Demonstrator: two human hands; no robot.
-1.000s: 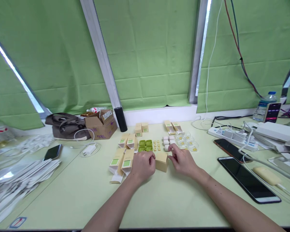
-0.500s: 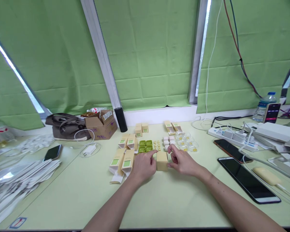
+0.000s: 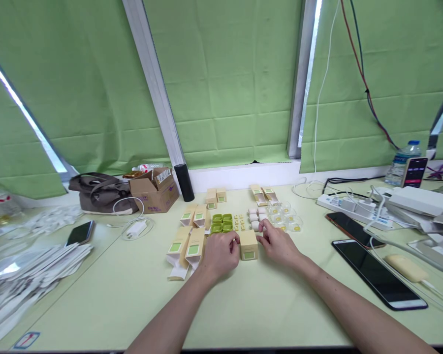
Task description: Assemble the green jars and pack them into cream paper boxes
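Observation:
A small closed cardboard box point(image 3: 248, 238) stands on the table between my hands, its green label facing me. My left hand point(image 3: 222, 253), fingers curled, rests against the box's left side. At the right side, my right hand point(image 3: 278, 243) has its thumb and bent fingertips on the box. Left of my left hand lie open cardboard boxes point(image 3: 195, 241) with green labels and loose flaps. Just beyond my hands are green square cups point(image 3: 222, 222), small yellow pieces point(image 3: 239, 221), white cylinders point(image 3: 256, 215) and clear domes with yellow centres point(image 3: 285, 216).
More small boxes point(image 3: 216, 196) stand at the back. Phones point(image 3: 378, 273), a power strip point(image 3: 358, 211) and cables lie to the right. White paper strips point(image 3: 40, 270), a charger point(image 3: 136, 228), a bag point(image 3: 101, 194) and a carton point(image 3: 155, 191) occupy the left.
The small box has turned so that its green label faces me. My left index finger has curled in, and my right fingers have come down beside the box.

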